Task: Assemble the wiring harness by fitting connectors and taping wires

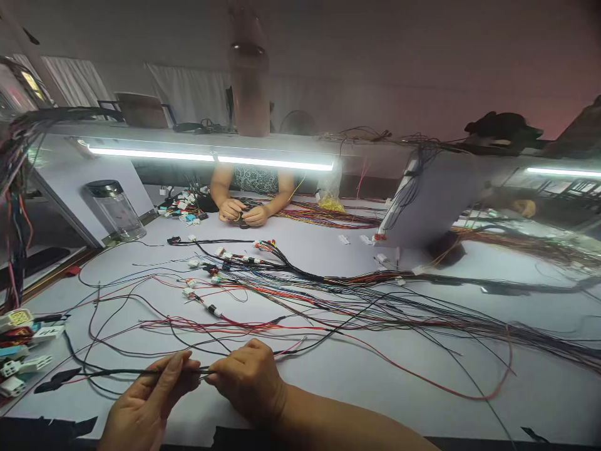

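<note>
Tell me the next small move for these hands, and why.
Probably draw the right hand gently away from the left hand to straighten the dark cable: both hands pinch it close together, and red wires lie loosely on the table just beyond, where slack could tangle.

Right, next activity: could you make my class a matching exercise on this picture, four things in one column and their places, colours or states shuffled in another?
Things
1. Camera wearer's left hand
2. Lidded glass jar
3. Clear bag
4. Lamp tubes

Places, colours or states
A. Glowing white
B. Beside the white panel on the left
C. Holding yellow contents
D. Pinching a dark cable

Right pairs: 1-D, 2-B, 3-C, 4-A
</note>
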`<action>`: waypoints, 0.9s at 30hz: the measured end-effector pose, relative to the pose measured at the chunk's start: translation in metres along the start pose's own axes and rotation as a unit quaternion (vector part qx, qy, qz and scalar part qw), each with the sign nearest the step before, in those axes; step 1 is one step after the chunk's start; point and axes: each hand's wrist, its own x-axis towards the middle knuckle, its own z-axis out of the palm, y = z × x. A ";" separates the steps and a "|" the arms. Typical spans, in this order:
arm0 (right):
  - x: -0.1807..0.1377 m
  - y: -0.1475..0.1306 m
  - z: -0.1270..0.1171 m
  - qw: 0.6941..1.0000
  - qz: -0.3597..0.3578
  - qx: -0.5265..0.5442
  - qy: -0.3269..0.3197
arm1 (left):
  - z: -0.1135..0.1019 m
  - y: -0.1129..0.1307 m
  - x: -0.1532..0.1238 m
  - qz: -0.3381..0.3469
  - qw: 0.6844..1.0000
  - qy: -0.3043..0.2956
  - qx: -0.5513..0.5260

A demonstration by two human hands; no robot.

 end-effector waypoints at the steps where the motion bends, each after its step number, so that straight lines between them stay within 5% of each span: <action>1: 0.000 0.000 0.001 1.000 -0.003 0.001 0.006 | 0.001 0.001 -0.001 0.003 1.000 0.003 -0.002; 27: 0.003 -0.004 -0.008 1.000 0.016 0.017 -0.012 | -0.009 -0.010 0.014 0.006 1.000 -0.031 0.005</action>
